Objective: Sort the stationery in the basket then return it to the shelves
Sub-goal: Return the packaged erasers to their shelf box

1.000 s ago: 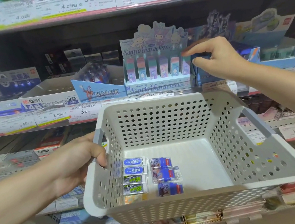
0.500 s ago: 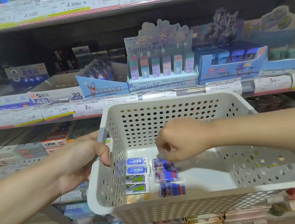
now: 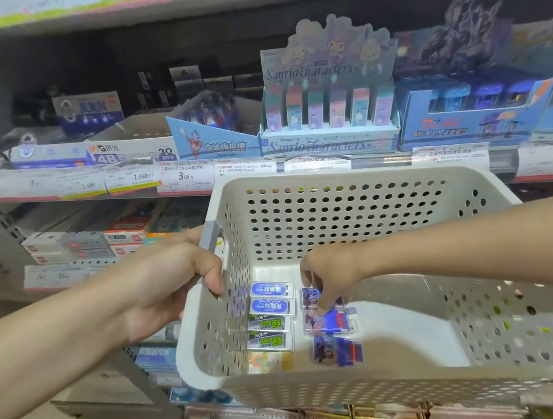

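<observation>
Filling the background, I see the shelves (image 3: 196, 180) running across the whole view, their front rails lined with price labels. On the middle level stands a Sanrio display box (image 3: 326, 100) with a row of pastel erasers upright in it, a blue display box (image 3: 474, 114) to its right and a lighter blue carton (image 3: 212, 141) to its left.

In front of that rack I hold the white perforated basket (image 3: 354, 207), tilted a little toward me. My left hand (image 3: 169, 280) grips the grey handle (image 3: 210, 237) on the basket's left rim, fingers curled over the edge and thumb along the outside.

My right hand (image 3: 330, 272) reaches down inside the basket, fingers bent, the tips pinching the top eraser of the right column (image 3: 312, 296); how firm the hold is, I cannot tell.

On the basket floor the stationery lies in two columns. The left column, just beside the left wall, has two blue-labelled erasers (image 3: 271, 297), two grey-and-green ones (image 3: 270, 332) below them, and an orange-toned packet (image 3: 268, 362) nearest me. The right column has three purple-and-blue packaged erasers (image 3: 334, 337), well apart from the right wall.
</observation>
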Demonstrator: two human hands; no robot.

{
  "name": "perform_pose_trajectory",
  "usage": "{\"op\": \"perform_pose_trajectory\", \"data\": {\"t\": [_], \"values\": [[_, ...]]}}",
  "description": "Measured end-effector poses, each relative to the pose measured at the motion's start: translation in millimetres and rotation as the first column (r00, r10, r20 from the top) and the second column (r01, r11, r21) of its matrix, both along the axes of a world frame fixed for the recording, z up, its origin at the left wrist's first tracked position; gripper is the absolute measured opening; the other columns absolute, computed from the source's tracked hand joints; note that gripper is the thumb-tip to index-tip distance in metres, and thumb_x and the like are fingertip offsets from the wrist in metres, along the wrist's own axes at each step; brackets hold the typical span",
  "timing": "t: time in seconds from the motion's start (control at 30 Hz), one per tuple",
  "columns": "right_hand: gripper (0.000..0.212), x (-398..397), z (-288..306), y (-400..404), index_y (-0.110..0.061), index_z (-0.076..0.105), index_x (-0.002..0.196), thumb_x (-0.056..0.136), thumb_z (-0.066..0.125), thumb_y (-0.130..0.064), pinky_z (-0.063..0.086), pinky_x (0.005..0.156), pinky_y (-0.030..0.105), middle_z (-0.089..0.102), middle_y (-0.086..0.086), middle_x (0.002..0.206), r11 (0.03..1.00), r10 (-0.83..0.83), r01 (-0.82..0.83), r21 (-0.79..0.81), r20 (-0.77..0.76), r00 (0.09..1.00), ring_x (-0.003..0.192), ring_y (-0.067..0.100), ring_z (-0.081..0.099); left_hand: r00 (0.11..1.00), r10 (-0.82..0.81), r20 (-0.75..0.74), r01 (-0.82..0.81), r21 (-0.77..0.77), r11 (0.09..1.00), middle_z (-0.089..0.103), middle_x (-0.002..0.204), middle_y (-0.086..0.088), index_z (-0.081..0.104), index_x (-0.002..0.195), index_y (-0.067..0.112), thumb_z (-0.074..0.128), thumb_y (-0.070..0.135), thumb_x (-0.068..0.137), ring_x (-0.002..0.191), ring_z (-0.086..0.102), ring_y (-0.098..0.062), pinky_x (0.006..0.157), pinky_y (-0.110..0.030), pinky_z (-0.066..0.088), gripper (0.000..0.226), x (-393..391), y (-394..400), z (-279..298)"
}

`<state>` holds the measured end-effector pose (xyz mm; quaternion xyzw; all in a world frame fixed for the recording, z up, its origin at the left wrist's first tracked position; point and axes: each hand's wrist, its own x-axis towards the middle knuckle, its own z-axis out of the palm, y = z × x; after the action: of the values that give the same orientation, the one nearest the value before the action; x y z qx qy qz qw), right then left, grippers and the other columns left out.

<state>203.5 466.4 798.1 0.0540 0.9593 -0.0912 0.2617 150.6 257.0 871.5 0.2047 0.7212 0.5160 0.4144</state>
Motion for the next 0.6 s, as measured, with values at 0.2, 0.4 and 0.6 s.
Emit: {"op": "perform_pose_trajectory", "data": {"t": [0.2, 0.4, 0.6], "values": [[0.056, -2.4, -9.0, -9.6, 0.002, 0.060, 0.116, 0.075, 0.077, -0.032, 0.036, 0.058, 0.023, 0.065, 0.011, 0.104, 0.999, 0.014, -0.011, -0.030, 0.095, 0.995, 0.082, 0.017, 0.047, 0.999, 0.040, 0.012, -0.039, -0.024, 0.999, 0.058, 0.055, -0.011, 0.067, 0.084, 0.014, 0.046, -0.005, 0.041, 0.043, 0.054, -0.021, 0.049, -0.026, 0.047, 0.051, 8.5, -5.9, -4.4], [0.041, -12.1, -13.2, -22.2, -0.005, 0.059, 0.098, 0.074, 0.079, -0.031, 0.039, 0.065, 0.027, 0.048, -0.002, 0.072, 0.998, -0.012, 0.023, -0.064, 0.171, 0.985, 0.078, 0.020, 0.046, 0.997, 0.074, 0.037, -0.071, -0.075, 0.995, 0.059, 0.069, -0.018, 0.066, 0.092, 0.009, 0.047, -0.005, 0.041, 0.050, 0.056, -0.025, 0.056, -0.029, 0.045, 0.057, 1.4, -17.3, -4.8], [0.042, -32.1, -12.6, -43.1, -0.011, 0.056, 0.091, 0.069, 0.082, -0.036, 0.037, 0.063, 0.026, 0.052, 0.003, 0.080, 0.997, -0.040, 0.050, -0.050, 0.186, 0.982, 0.077, 0.019, 0.044, 0.996, 0.085, 0.028, -0.082, -0.086, 0.993, 0.058, 0.062, -0.013, 0.062, 0.103, 0.008, 0.048, -0.004, 0.040, 0.047, 0.055, -0.024, 0.059, -0.030, 0.044, 0.066, -26.1, -36.6, -5.8]]}}
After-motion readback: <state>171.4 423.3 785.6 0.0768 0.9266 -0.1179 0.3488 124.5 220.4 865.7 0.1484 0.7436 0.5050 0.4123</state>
